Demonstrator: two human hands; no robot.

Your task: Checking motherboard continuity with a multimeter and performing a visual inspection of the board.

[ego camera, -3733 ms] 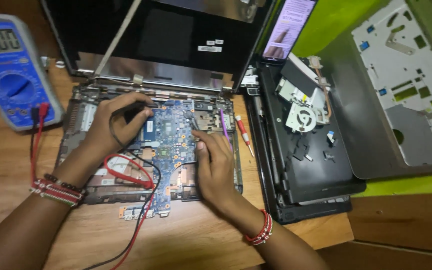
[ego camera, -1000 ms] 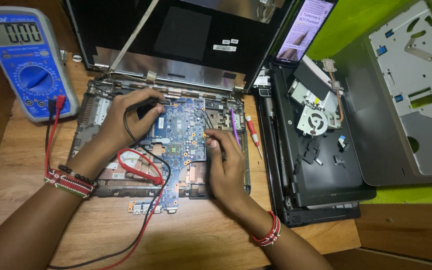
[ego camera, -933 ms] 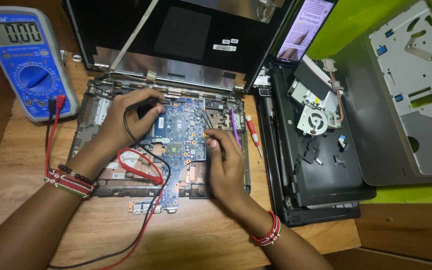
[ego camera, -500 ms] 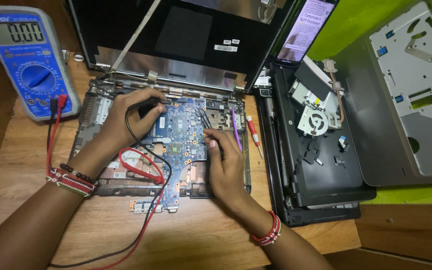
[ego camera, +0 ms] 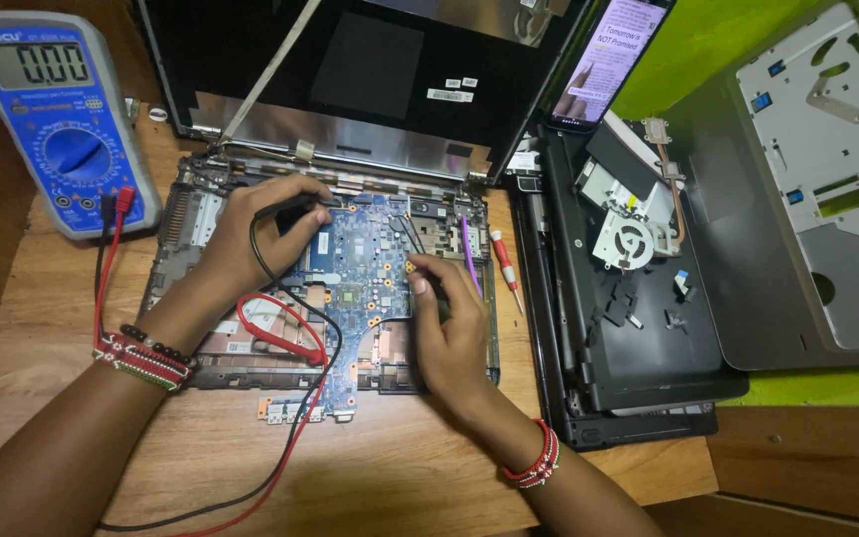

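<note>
An opened laptop base with a blue motherboard [ego camera: 360, 268] lies on the wooden table. My left hand [ego camera: 256, 234] pinches the black multimeter probe [ego camera: 295, 206] against the board's upper left part. My right hand [ego camera: 449, 318] rests on the board's right half and grips a dark tool, its tip near my thumb; the tool is mostly hidden by the fingers. The red probe [ego camera: 280, 333] lies loose on the board between my wrists. Red and black leads run to the blue multimeter [ego camera: 57, 119] at the far left.
The laptop lid [ego camera: 370, 80] stands open behind the board. A red-handled screwdriver [ego camera: 506, 264] lies at the board's right edge. A second dismantled black laptop base with a fan [ego camera: 628, 239], a phone [ego camera: 608, 60] and a grey palmrest cover [ego camera: 817, 179] lie to the right.
The view has shifted slightly. Both hands stay on the motherboard in nearly the same places; the right hand sits a little lower than 3.7 s ago.
</note>
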